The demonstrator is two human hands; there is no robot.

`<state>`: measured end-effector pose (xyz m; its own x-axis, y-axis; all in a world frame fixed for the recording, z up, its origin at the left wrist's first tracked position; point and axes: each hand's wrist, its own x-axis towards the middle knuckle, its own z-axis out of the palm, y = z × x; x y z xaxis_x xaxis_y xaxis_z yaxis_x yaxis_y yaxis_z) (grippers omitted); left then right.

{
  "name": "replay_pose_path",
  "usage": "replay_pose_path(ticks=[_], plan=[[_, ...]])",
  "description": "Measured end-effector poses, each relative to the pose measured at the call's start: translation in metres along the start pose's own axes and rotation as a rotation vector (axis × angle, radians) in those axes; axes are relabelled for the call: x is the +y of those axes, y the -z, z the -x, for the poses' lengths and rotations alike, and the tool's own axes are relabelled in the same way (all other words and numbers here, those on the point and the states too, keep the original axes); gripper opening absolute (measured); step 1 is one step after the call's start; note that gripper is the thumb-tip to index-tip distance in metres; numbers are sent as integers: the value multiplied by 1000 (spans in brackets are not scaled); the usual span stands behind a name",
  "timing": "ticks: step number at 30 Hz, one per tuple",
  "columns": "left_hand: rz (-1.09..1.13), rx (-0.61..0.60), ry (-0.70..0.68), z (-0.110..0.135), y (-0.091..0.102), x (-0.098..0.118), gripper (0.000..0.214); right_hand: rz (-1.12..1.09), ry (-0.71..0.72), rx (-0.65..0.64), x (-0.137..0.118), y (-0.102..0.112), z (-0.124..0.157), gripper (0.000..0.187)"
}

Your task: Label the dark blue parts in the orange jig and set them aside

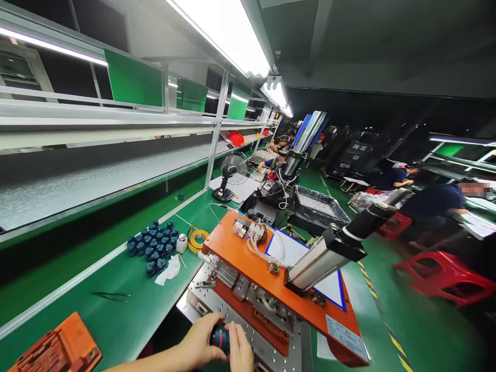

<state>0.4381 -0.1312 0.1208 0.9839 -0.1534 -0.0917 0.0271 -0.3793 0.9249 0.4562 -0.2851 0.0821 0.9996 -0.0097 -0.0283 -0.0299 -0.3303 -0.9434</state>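
Between my two hands is a small dark blue rounded part with a red stripe; its exact kind does not show. My left hand wraps round it from the left, thumb and fingers closed. My right hand presses against its right side with the fingers together. Both hands are in front of the perforated metal base plate of an orange press machine. The part's underside is hidden by my fingers.
On the green bench stand several dark blue parts, a white bottle, yellow tape, white tissue and tweezers. An orange fixture block lies front left. A fan is farther back. People sit nearby; red stools stand right.
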Motion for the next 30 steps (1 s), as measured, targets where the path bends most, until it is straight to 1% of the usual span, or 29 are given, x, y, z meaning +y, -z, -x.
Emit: replay_pose_path(ticks=[2, 4, 7, 10, 13, 16, 22, 30], plan=[[43, -66, 30, 5, 6, -2, 64, -30, -108, -93, 4, 1, 8, 61], [50, -126, 55, 10, 7, -7, 61, -83, -174, -138, 8, 1, 14, 61], [7, -187, 96, 15, 5, -14, 56, -172, -237, -147, 13, -2, 21, 64], [-42, -207, 88, 16, 4, -15, 50, -232, -298, -142, 14, -6, 23, 63], [-65, -223, 57, 16, 5, -13, 46, -283, -317, -122, 12, -9, 26, 58], [-64, -255, 38, 15, 5, -11, 46, -309, -327, -116, 9, -10, 28, 52], [-116, -304, 49, 15, 4, -8, 42, -305, -406, -135, 5, -8, 32, 41], [-115, -285, 64, 15, 3, -7, 43, -315, -391, -173, 7, -7, 31, 42]])
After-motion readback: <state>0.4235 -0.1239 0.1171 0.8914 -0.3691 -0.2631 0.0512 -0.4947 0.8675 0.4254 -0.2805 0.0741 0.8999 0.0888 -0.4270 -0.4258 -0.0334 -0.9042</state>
